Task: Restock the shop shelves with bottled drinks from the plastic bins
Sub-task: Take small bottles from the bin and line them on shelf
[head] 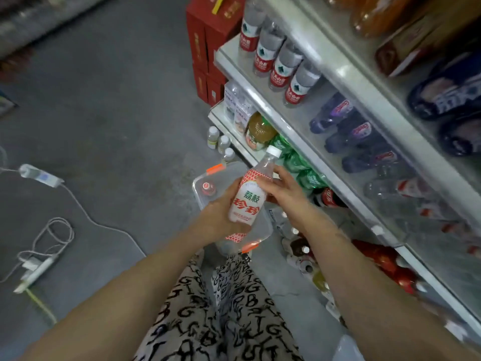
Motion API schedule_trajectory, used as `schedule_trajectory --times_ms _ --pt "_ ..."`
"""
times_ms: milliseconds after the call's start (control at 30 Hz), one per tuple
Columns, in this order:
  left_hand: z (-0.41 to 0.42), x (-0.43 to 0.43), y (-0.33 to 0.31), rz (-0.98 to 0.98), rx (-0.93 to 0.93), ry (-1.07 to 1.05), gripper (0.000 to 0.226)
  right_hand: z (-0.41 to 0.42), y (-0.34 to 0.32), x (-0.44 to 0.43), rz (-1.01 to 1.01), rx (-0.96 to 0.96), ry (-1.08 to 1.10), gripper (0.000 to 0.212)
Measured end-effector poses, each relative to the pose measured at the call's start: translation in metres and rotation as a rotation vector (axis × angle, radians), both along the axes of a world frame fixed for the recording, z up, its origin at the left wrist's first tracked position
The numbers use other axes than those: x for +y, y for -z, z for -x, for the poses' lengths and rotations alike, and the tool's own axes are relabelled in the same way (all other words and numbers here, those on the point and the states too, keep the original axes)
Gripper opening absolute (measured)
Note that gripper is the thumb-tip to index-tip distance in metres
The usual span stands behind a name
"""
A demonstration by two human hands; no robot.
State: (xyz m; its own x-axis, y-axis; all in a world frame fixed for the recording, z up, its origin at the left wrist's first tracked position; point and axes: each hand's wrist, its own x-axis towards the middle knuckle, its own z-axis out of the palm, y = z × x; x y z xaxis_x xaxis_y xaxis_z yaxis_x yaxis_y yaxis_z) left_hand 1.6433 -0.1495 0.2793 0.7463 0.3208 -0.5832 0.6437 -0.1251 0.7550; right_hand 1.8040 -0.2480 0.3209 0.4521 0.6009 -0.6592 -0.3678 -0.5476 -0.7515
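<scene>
Bottle (pixel 246 201): we grip it low with left hand (pixel 218 210), high with right hand (pixel 283 187); loosened fingers could drop it into bin (pixel 195 184).

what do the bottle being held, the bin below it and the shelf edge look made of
Clear bottle with a white cap and red-and-white label: thin glossy plastic, see-through at the neck. Clear bin with orange latches: transparent rigid plastic, floor showing through. White shelf: probably painted metal, smooth with a dull sheen; unsure.
</scene>
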Motion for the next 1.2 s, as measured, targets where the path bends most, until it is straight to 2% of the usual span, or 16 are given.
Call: schedule_trajectory --times_ms 133,200,267,400,533,667,933,1133,1200 --pt "-0.001 -0.015 -0.044 0.052 -0.109 0.038 0.110 0.009 -0.052 -0.023 -0.045 -0.027 0.104 0.028" --pt "-0.002 -0.020 -0.065 0.064 -0.140 0.089 0.111 0.015 -0.073 -0.036 -0.043 -0.076 0.164 0.032" --pt "-0.005 -0.025 -0.085 0.056 -0.163 0.171 0.111 0.023 -0.092 -0.051 -0.034 -0.128 0.229 0.037" --pt "-0.009 -0.039 -0.122 -0.007 -0.220 0.379 0.112 0.045 -0.127 -0.090 -0.038 -0.190 0.388 0.023" --pt "-0.009 -0.063 -0.150 0.021 -0.271 0.511 0.113 0.076 -0.160 -0.131 -0.057 -0.251 0.540 0.029" --pt "-0.011 -0.094 -0.169 0.041 -0.333 0.651 0.107 0.106 -0.181 -0.172 -0.059 -0.304 0.703 0.023" --pt "-0.009 -0.178 -0.203 0.104 -0.447 0.938 0.100 0.157 -0.209 -0.260 -0.014 -0.396 0.967 0.046" --pt "-0.002 -0.266 -0.223 0.130 -0.452 1.125 0.104 0.197 -0.220 -0.348 -0.013 -0.426 1.156 0.037" --pt "0.002 -0.299 -0.227 0.117 -0.462 1.170 0.103 0.209 -0.222 -0.379 0.007 -0.443 1.203 0.051"
